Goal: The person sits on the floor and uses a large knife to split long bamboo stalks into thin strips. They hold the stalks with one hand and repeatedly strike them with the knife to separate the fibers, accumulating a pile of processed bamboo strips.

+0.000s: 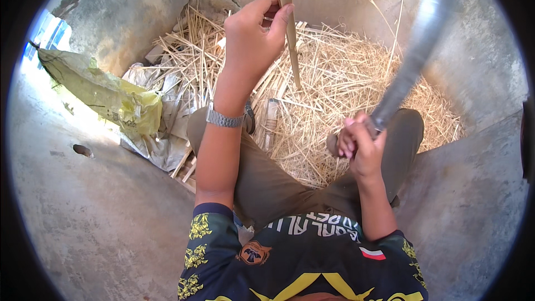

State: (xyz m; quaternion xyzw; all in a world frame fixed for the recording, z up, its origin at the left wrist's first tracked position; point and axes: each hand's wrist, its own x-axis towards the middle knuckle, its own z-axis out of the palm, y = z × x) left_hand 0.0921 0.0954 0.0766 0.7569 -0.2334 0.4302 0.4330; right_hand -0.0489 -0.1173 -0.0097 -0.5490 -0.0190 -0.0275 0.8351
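Observation:
Raised at the upper middle, my left hand pinches the top of a pale bamboo strip between thumb and fingers. The strip hangs nearly upright, and its lower end narrows over the shavings. My right hand is wrapped round the handle of a long, broad-bladed machete. Its grey blade points up and to the right, smeared by motion, and stands apart from the strip. The handle's butt shows below my fingers, above my right leg.
Pale shavings and thin strips cover the floor between my legs and the wall. Among them lies a short cylindrical piece. A torn yellow-green sack hangs at the left. Grey concrete walls surround me, one with a small hole.

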